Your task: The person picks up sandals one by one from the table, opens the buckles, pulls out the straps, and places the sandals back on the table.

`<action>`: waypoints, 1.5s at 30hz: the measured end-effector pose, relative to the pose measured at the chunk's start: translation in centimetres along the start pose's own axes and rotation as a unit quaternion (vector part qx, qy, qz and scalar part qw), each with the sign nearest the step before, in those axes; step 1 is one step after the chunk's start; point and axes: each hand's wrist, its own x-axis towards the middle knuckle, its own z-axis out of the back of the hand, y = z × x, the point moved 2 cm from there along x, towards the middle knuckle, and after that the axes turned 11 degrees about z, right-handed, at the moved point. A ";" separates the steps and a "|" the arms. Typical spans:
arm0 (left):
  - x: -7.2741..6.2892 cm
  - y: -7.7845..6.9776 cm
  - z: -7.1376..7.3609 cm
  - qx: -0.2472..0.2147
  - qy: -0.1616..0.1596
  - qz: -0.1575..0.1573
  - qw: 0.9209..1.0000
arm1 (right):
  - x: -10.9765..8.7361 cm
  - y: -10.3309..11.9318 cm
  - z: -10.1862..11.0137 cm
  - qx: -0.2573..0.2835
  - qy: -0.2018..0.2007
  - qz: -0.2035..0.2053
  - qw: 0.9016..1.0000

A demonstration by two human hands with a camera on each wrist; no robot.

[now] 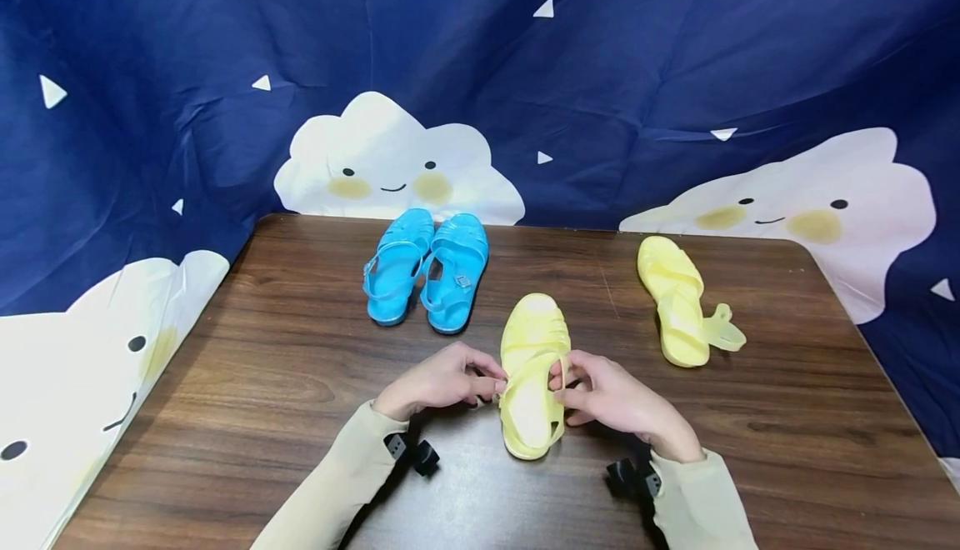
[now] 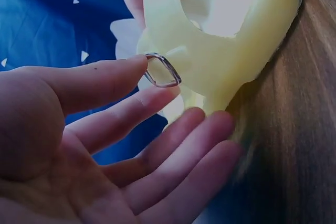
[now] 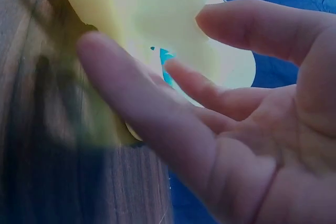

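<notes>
A yellow jelly sandal [image 1: 534,329] lies between both hands on the table, its toe pointing away. At its left side my left hand [image 1: 452,377] pinches the silver buckle [image 2: 164,71] between thumb and index finger, as the left wrist view shows. The other fingers of that hand spread loosely below the buckle. From the right, my right hand [image 1: 611,392] holds the sandal's side strap [image 3: 173,22] with thumb and index finger on either side. One longer finger [image 3: 121,77] of it stretches along the sandal's side.
A second yellow sandal [image 1: 682,329] lies farther back on the right, its strap [image 1: 723,329] splayed outward. Two blue sandals [image 1: 455,271] stand side by side at the back left. Behind the brown wooden table [image 1: 300,308] hangs a dark blue cloth [image 1: 600,50] with cloud faces.
</notes>
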 end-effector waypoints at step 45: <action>0.0 -0.3 -0.4 0.021 -0.041 -0.015 0.999 | 1.4 0.9 -2.8 -0.337 -0.135 0.202 0.910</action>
